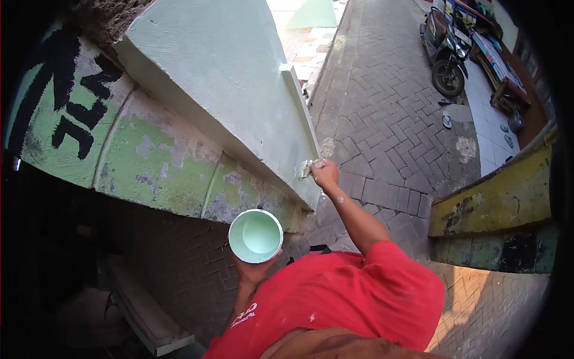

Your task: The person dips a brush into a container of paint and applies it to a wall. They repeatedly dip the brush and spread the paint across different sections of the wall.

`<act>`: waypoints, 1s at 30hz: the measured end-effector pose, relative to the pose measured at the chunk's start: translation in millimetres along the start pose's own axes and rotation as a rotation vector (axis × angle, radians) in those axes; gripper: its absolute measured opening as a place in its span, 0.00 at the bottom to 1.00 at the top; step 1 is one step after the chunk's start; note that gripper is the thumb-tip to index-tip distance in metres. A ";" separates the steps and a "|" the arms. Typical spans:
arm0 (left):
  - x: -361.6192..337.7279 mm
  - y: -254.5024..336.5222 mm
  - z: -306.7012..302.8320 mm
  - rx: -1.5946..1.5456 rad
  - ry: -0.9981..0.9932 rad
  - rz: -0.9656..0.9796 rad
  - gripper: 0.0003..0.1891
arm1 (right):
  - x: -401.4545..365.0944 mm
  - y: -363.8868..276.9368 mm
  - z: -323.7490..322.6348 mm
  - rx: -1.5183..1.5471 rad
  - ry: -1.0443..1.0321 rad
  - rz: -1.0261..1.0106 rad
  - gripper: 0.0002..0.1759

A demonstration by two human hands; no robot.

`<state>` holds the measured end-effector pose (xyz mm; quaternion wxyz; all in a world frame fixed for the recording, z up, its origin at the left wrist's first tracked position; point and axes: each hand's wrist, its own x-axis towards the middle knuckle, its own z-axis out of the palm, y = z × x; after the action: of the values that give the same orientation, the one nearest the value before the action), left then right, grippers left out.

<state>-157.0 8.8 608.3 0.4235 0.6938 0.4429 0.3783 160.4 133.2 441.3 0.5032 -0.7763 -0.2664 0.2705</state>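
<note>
My right hand (324, 173) grips a paintbrush (305, 169) whose paint-coated bristles meet the pale green wall (209, 72) near its lower right end. Specks of paint dot the wrist. Below and to the left, my left hand (254, 270) is closed around a white paint bucket (256, 236) from underneath. Light green paint shows inside the bucket, with smears along its rim. My left fingers are partly hidden behind the bucket.
An older green wall section (149, 155) with peeling paint and black lettering adjoins at left. Brick paving (382, 107) runs ahead. A parked motorbike (448, 54), sandals (446, 119) and a wooden bench (502, 72) stand at upper right. A yellow wall (490, 206) is on the right.
</note>
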 end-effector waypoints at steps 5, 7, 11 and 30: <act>2.6 36.7 55.4 0.019 0.175 0.016 0.38 | 21.2 -207.3 -52.6 0.385 -0.125 -0.414 0.15; 8.0 50.8 84.5 -0.048 0.252 0.015 0.36 | 16.9 -281.2 -90.5 0.738 -0.260 -0.478 0.11; -5.5 60.1 132.4 -0.139 0.386 -0.046 0.37 | 29.8 -374.2 -128.1 1.334 -0.603 -0.489 0.07; -79.3 107.6 195.9 0.021 0.678 -0.137 0.39 | 130.9 -93.1 -12.2 0.208 -0.248 -0.207 0.19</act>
<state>25.5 -141.6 626.2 0.2695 0.5018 0.6077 0.5534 248.8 247.9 511.8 0.5691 -0.6493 -0.3754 0.3371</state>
